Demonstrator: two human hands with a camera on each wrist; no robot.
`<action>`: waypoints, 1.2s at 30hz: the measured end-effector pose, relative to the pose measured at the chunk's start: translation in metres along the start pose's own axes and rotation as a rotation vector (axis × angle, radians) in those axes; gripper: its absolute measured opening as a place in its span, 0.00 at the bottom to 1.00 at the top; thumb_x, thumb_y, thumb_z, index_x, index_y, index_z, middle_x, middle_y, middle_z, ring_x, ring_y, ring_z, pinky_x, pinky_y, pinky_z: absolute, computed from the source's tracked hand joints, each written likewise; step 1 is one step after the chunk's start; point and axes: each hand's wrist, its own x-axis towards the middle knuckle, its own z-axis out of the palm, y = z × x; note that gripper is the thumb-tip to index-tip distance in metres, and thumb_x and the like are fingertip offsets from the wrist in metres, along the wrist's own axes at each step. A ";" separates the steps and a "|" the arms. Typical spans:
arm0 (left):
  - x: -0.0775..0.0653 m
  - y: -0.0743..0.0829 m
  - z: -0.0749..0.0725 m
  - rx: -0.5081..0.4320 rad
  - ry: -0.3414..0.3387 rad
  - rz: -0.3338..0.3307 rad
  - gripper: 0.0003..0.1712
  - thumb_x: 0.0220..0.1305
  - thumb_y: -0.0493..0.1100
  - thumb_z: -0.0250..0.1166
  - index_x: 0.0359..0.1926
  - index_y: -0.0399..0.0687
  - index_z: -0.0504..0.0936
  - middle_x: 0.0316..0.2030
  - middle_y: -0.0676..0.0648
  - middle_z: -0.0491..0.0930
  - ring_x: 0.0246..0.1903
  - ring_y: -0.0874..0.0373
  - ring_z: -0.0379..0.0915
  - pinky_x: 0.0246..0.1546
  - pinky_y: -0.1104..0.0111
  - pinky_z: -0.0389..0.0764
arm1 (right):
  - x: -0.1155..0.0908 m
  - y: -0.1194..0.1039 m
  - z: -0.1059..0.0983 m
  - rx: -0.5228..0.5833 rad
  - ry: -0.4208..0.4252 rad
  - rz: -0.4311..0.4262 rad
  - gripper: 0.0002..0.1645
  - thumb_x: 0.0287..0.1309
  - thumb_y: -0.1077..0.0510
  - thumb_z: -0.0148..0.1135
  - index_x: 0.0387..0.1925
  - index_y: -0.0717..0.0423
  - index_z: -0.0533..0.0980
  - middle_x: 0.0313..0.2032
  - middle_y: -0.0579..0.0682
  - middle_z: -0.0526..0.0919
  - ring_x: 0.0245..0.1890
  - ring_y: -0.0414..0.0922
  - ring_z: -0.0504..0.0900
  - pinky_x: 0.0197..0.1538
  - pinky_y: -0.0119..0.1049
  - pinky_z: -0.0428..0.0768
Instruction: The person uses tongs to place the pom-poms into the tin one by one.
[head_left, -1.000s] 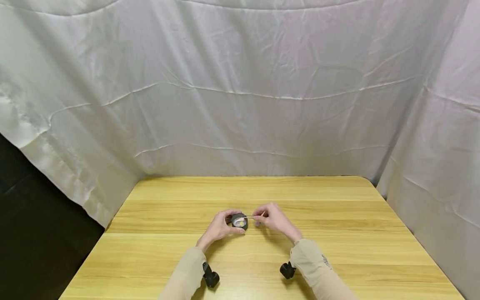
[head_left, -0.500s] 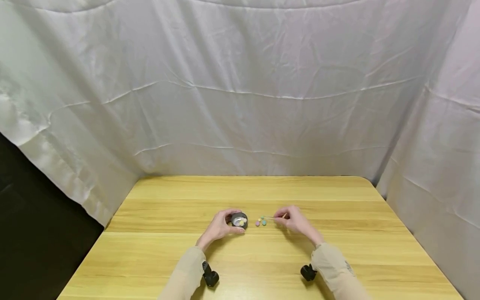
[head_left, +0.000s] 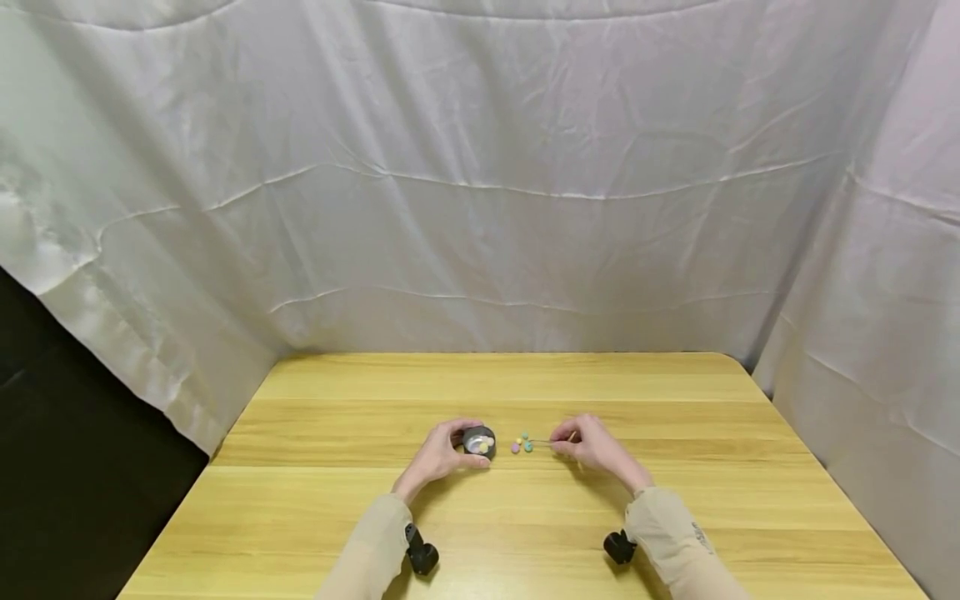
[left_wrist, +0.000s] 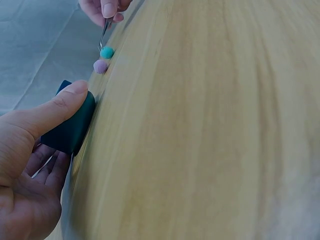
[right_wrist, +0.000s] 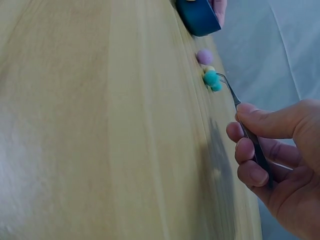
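Observation:
A small dark bowl (left_wrist: pixel 70 127) stands on the table, gripped between the thumb and fingers of my left hand (head_left: pixel 435 454). In the head view pale yellow and pinkish balls (head_left: pixel 483 447) lie inside it. Right of the bowl, a purple pom-pom (right_wrist: pixel 204 56), a larger teal pom-pom (right_wrist: pixel 211 78), a smaller teal one (right_wrist: pixel 216 87) and a yellow one (head_left: pixel 519 440) sit close together. My right hand (head_left: pixel 592 446) pinches bent-tip tweezers (right_wrist: pixel 255 145), tips at the larger teal pom-pom. Whether they squeeze it, I cannot tell.
The wood-grain table (head_left: pixel 360 533) spreads around both hands. Pale grey curtains (head_left: pixel 480 250) hang behind it and at the sides, with a dark panel (head_left: pixel 75 433) at the left. Black wrist cameras (head_left: pixel 423 557) hang below the sleeves.
My right hand has moved right with the tweezers, away from the bowl, and the tips have lowered toward the larger teal pom-pom. The left hand and bowl have stayed put.

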 end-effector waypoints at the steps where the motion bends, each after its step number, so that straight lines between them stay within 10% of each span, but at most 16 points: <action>1: 0.000 0.000 0.000 0.002 -0.001 0.004 0.36 0.51 0.35 0.79 0.62 0.35 0.77 0.57 0.34 0.81 0.57 0.40 0.79 0.61 0.52 0.80 | 0.000 0.000 0.000 -0.001 -0.001 0.003 0.06 0.63 0.65 0.65 0.38 0.63 0.86 0.30 0.53 0.86 0.23 0.40 0.79 0.24 0.26 0.77; 36: 0.000 0.001 0.000 -0.012 0.006 0.004 0.36 0.51 0.35 0.79 0.61 0.35 0.77 0.57 0.33 0.80 0.57 0.38 0.78 0.61 0.50 0.80 | 0.000 -0.003 0.001 -0.024 -0.007 0.004 0.06 0.63 0.65 0.65 0.36 0.62 0.86 0.30 0.53 0.88 0.23 0.38 0.79 0.24 0.26 0.77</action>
